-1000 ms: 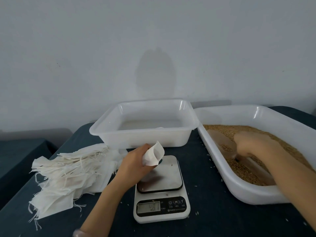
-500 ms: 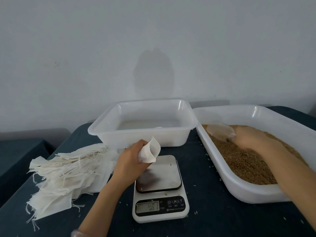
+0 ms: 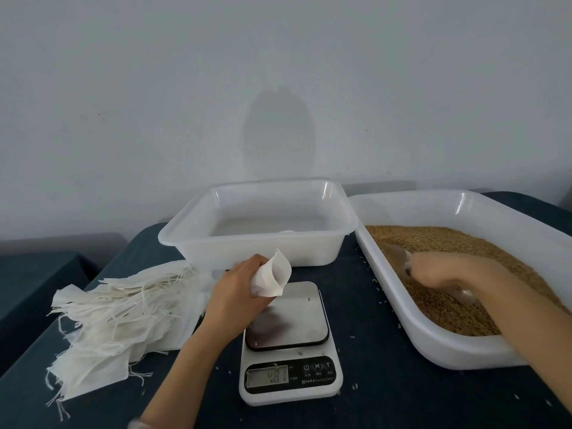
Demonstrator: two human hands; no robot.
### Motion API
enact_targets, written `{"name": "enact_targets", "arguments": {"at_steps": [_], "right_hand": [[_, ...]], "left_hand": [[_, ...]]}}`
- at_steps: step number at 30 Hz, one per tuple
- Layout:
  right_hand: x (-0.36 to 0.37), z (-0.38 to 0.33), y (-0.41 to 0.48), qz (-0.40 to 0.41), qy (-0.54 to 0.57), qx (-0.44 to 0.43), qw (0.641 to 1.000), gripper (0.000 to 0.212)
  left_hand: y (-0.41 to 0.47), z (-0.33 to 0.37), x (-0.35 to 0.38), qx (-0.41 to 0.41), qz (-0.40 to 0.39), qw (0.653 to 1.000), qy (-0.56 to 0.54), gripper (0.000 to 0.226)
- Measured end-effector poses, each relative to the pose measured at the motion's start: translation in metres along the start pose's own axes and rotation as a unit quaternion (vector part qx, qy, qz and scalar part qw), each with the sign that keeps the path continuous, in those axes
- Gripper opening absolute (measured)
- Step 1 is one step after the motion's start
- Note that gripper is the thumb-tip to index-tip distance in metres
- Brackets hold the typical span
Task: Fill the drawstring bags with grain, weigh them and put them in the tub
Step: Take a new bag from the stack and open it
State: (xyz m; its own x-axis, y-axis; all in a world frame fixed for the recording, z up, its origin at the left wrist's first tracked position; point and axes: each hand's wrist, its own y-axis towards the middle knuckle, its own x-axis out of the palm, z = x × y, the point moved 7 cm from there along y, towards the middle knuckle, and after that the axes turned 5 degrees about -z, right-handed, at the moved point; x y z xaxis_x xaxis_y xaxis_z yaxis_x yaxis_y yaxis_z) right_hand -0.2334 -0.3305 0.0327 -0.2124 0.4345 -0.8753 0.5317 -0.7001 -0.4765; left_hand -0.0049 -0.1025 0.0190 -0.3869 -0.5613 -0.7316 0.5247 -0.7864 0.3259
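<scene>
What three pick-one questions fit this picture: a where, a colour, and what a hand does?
1. Where is the white digital kitchen scale? A in the grain; B in front of the square translucent plastic tub; C on the bags.
2. What colour is the tablecloth? A dark blue; B red; C yellow.
3. What does the left hand do? A lies flat; B presses the scale; C holds a small white cloth drawstring bag.
Answers: B, the tub stands right behind; A, blue shows all around; C, it grips the bag.
</scene>
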Motion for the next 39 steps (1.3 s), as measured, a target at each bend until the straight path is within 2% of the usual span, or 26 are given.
{"name": "enact_targets", "arguments": {"at_steps": [4,9,11,14,16,19,23,25,28,30,39], "right_hand": [[-0.012,0.009,0.001,0.057,0.092,-0.010,0.994,0.042],[-0.025,0.033,-0.001,0.109,0.132,0.038,0.984,0.042],[-0.026,0.035,-0.001,0.116,0.188,0.024,0.975,0.028],[-0.032,0.035,-0.001,0.139,0.282,-0.002,0.949,0.034],[-0.038,0.035,-0.003,0.166,0.306,-0.013,0.937,0.032],[-0.050,0.032,-0.007,0.228,0.256,-0.039,0.939,0.021],[-0.063,0.015,-0.018,0.308,0.212,-0.144,0.916,0.014],[-0.064,0.001,-0.027,0.307,0.214,-0.215,0.902,0.014],[-0.059,-0.025,-0.039,0.263,0.227,-0.323,0.880,0.021],[-0.053,-0.039,-0.046,0.243,0.210,-0.363,0.875,0.022],[-0.049,-0.057,-0.050,0.290,0.100,-0.384,0.871,0.026]], "left_hand": [[-0.001,-0.001,0.000,-0.005,0.008,1.000,0.010,0.033],[-0.001,-0.002,-0.003,-0.004,0.021,1.000,-0.005,0.029],[-0.002,0.000,-0.004,0.004,0.021,0.999,-0.026,0.026],[-0.002,0.005,-0.005,0.017,0.024,0.998,-0.061,0.024],[-0.002,0.007,-0.006,0.015,0.027,0.996,-0.081,0.025],[-0.002,0.008,-0.006,0.014,0.024,0.993,-0.110,0.022],[-0.003,0.012,-0.004,0.019,0.007,0.993,-0.115,0.021],[-0.003,0.012,-0.003,0.020,-0.005,0.994,-0.106,0.025],[-0.003,0.009,-0.002,0.010,-0.015,0.995,-0.100,0.025],[-0.002,0.008,-0.002,0.001,-0.019,0.995,-0.099,0.025],[-0.003,0.009,-0.002,-0.010,-0.020,0.994,-0.110,0.025]]}}
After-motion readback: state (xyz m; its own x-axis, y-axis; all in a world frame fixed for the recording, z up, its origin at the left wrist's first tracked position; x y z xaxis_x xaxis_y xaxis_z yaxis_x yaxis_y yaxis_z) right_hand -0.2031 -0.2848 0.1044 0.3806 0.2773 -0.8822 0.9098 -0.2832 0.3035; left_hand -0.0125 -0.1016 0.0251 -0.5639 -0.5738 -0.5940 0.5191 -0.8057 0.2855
